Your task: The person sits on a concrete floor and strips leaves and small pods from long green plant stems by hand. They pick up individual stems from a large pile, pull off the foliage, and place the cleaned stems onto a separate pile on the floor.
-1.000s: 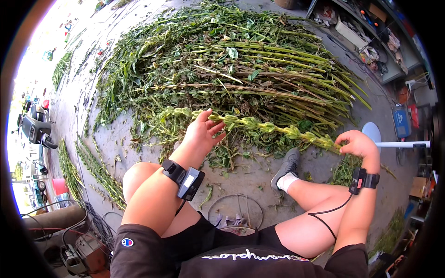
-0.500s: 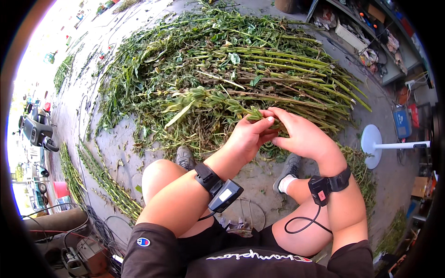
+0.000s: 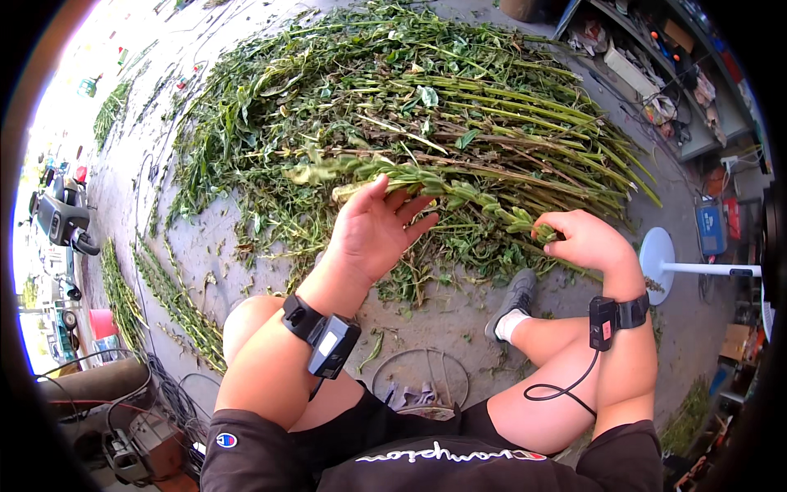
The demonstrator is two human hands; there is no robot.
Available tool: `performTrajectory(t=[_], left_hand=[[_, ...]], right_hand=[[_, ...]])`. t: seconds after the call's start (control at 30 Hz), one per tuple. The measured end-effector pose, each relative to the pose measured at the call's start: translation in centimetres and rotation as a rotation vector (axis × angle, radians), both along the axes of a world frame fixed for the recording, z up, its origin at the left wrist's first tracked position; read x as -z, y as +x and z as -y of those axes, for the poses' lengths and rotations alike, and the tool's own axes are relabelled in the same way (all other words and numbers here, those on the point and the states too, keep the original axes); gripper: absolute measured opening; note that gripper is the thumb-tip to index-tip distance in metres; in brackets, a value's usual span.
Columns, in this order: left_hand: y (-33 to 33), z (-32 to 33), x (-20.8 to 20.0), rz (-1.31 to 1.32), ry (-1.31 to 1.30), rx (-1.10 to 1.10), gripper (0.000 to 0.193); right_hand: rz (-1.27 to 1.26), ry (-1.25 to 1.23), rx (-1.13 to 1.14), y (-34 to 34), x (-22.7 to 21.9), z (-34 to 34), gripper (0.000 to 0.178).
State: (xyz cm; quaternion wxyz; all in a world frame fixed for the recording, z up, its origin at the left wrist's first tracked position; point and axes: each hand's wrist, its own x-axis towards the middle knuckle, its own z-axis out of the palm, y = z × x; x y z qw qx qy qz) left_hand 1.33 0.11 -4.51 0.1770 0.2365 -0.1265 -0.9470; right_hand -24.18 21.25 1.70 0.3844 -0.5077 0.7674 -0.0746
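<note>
A long green stalk lined with pods, seemingly a sesame stalk (image 3: 469, 193), stretches sideways in front of me above a plant heap. My right hand (image 3: 592, 239) is closed round its right part, fingers curled in a pinch. Under the leafy left part is my left hand (image 3: 366, 234), palm turned up and fingers spread apart. Its thumb and fingertips come up against the stalk, but whether they bear its weight I cannot tell. Beyond both hands lies the big heap of cut stalks and leaves (image 3: 352, 107), with bare stem ends pointing right.
More pod-bearing stalks (image 3: 176, 299) lie on the concrete floor at left. A white round-based stand (image 3: 657, 264) is at right, near a metal shelf (image 3: 711, 135) with clutter. Cables (image 3: 168, 385) and machinery sit at lower left; a scooter (image 3: 64, 215) stands farther left.
My hands, close together before, have moved apart: the left leftward and opened beneath the stalk, the right rightward with its grip on it. More of the podded stalk shows between them.
</note>
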Motion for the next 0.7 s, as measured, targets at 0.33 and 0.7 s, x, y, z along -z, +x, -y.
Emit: performTrajectory(t=[0.33, 0.7], left_hand=[[0.1, -0.7, -2.0, 0.039, -0.316, 0.115, 0.044], [-2.4, -3.1, -3.5, 0.161, -0.660, 0.112, 0.041]], right_hand=[[0.066, 0.112, -0.142, 1.9, 1.4, 1.0, 0.048], [0.478, -0.329, 0.240, 7.6, 0.8, 5.7, 0.037]])
